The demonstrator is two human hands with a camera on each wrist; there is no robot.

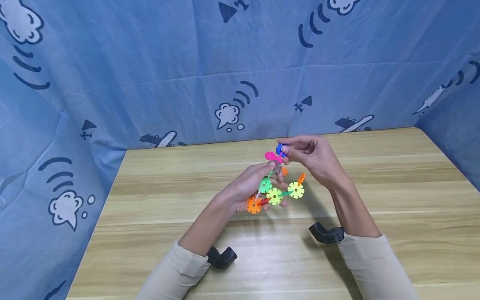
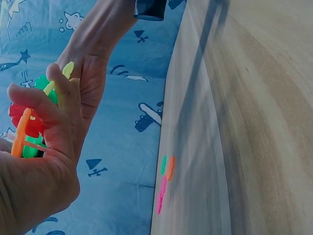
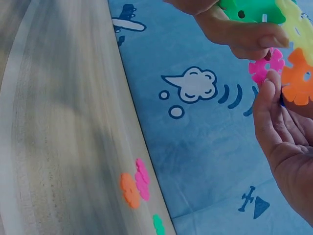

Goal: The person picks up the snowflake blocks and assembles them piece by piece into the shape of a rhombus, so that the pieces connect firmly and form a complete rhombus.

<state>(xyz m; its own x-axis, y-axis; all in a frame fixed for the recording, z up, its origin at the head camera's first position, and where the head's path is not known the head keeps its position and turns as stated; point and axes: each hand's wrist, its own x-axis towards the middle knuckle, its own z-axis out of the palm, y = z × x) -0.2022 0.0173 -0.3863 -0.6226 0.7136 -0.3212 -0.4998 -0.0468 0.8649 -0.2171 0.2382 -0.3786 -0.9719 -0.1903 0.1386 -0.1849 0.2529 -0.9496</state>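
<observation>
My left hand (image 1: 243, 185) holds a chain of notched plastic snowflake discs, its thumb pressing near the pink disc (image 1: 271, 156). Below the thumb the chain runs through a green disc (image 1: 265, 185), an orange disc (image 1: 253, 205) and a yellow disc (image 1: 274, 196) to a second yellow disc (image 1: 296, 190). With thumb and fingers, my right hand (image 1: 316, 160) pinches a blue disc (image 1: 281, 150) at the pink end of the chain. Whether blue and pink are slotted together is too small to tell. The right wrist view shows another orange disc (image 3: 297, 78) close to the right fingers.
Near the table's far edge lie a loose pink disc (image 3: 142, 179), an orange disc (image 3: 129, 190) and a green disc (image 3: 158, 225). The wooden table (image 1: 150, 208) meets a blue patterned cloth (image 1: 168, 96) behind it. Black wrist mounts (image 1: 223, 258) stick out below both forearms.
</observation>
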